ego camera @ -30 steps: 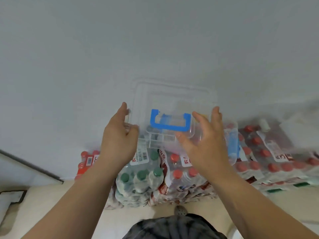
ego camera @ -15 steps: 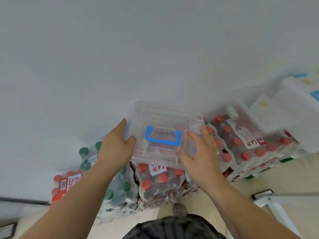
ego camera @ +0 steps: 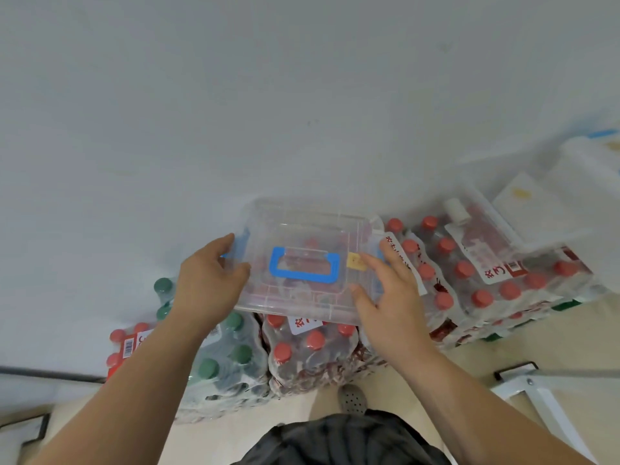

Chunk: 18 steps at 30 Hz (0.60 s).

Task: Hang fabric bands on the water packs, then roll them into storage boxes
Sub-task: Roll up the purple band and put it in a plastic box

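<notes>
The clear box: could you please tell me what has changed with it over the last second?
The clear box came down from in front of the wall to the red-capped water packs; whether it rests on them is unclear. The left hand still grips its left edge, the right hand stays at its right side. The packs lie as before.

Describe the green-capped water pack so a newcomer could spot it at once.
A row of shrink-wrapped bottle packs lines the foot of the white wall. Beneath the left hand, which grips the clear storage box, sits the green-capped pack; its neighbours on both sides have red caps.
</notes>
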Motion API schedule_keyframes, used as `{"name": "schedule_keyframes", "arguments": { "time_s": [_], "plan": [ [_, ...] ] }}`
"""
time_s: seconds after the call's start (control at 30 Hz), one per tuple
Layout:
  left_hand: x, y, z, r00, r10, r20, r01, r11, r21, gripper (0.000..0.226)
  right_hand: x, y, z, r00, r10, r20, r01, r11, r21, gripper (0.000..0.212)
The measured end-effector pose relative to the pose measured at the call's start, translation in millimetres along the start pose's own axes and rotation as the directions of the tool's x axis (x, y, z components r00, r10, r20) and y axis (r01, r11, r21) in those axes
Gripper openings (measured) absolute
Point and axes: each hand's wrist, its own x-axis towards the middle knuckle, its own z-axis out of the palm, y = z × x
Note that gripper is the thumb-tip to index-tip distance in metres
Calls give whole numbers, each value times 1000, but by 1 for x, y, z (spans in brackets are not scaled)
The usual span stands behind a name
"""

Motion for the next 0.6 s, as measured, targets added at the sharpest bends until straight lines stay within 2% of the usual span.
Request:
{"name": "schedule_keyframes", "arguments": {
  "time_s": [0.1, 0.23, 0.33, 0.37, 0.47, 0.6],
  "plan": [
    [-8, 0, 5, 1000, 20, -4, -20, 1000, -12, 50, 4, 1, -6, 995, 90, -48, -83, 989, 125, 48],
    [-9, -4, 12, 999, 7, -42, -8, 1000, -27, 51, 13, 11, -8, 970, 198, -144, -182, 977, 114, 63],
    [-7, -9, 15, 998, 8, -60, -12, 998, -56, 43, 18, 14, -12, 941, 335, -52, -290, 876, 385, 62],
    [-7, -11, 16, 998, 0, -66, -5, 997, -82, 42, 19, 12, -14, 941, 338, -18, -296, 847, 441, 53],
    [-9, -15, 19, 992, -63, -106, 40, 976, -212, 48, 22, 14, -13, 958, 277, -71, -221, 875, 430, 37],
    [-7, -19, 23, 969, -243, -39, 214, 912, -349, 70, 23, 9, -13, 964, 231, -134, -160, 902, 400, 42]
  ]
}}
